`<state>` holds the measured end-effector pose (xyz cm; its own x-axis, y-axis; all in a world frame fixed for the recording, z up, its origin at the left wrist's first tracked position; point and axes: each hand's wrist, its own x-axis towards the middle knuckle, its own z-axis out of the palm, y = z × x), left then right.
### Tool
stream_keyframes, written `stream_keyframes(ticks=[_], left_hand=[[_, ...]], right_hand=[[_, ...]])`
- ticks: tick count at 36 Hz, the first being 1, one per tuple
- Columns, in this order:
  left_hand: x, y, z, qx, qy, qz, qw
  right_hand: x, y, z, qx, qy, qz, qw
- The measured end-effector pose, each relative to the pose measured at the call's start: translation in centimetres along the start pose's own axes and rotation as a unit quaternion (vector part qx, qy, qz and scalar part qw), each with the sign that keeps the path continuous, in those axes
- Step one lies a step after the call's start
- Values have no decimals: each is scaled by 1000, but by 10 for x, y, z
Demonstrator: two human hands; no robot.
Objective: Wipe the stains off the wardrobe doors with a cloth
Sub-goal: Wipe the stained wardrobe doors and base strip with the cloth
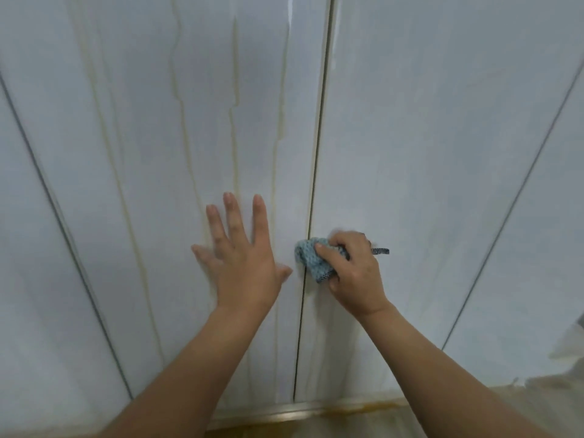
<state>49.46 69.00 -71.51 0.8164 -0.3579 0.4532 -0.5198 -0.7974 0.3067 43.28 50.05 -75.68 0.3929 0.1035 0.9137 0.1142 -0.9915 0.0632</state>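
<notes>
The cloth (311,259), a bunched blue wad, sits against the left edge of the right-hand centre door (426,153), right at the seam (318,137) between the two middle wardrobe doors, in their lower half. The right hand (357,273) grips it, the fingers (328,251) curled round it and clamped on it, with the thumb lying across its front. A dark tab (380,251) pokes out to the right. Bunched as it is, the wad has no clear long axis; its exposed part faces left, toward the seam.

The stains (235,121) are yellowish drip streaks on the left-hand centre door (142,137). Their long axis is vertical, from near the door's top edge down toward its bottom edge. They lie to the left of the cloth, across the seam, and the nearest streak (278,147) runs just beside that seam.

The left hand (243,257) rests flat on the stained door, fingers (232,213) straight and spread apart, holding nothing. It lies on top of the streaks and is the nearer hand to them, but the cloth is in the other.

The next stroke therefore seems to call for the right hand to carry the cloth left over the seam, then up and down along the streaks. The braced left hand covers part of that path and would likely need to shift.
</notes>
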Motion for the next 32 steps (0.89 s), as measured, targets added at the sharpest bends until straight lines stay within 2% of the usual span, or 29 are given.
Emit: stream_keyframes(ticks=[2,6,8,11,14,17,18,20,23,28,32], left_hand=[[0,2,0,-2,-3,-7,1000],[3,3,2,-3,2,-12,1000],[3,2,3,4,6,-8,1000],[3,1,2,5,3,-6,1000],[0,1,3,10,9,2,1000],[-3,0,4,2,12,7,1000],[-4,-1,5,2,10,11,1000],[-5,-5,9,9,3,21,1000],[-9,-12,18,25,14,32,999],[-11,-7,30,22,25,30,999],[-11,-6,33,21,19,17,999]], right_hand=[[13,0,-11,16,-5,8,1000],[61,-2,-34,34,96,51,993],[73,-4,-35,39,106,74,991],[50,-3,-17,20,71,66,995],[5,0,-3,27,-1,28,999],[-5,3,-10,61,-31,44,997],[0,3,-17,79,-17,64,995],[17,7,-39,102,58,123,985],[45,38,-83,72,167,221,958],[45,106,-129,23,172,304,937],[13,130,-122,-16,159,278,947]])
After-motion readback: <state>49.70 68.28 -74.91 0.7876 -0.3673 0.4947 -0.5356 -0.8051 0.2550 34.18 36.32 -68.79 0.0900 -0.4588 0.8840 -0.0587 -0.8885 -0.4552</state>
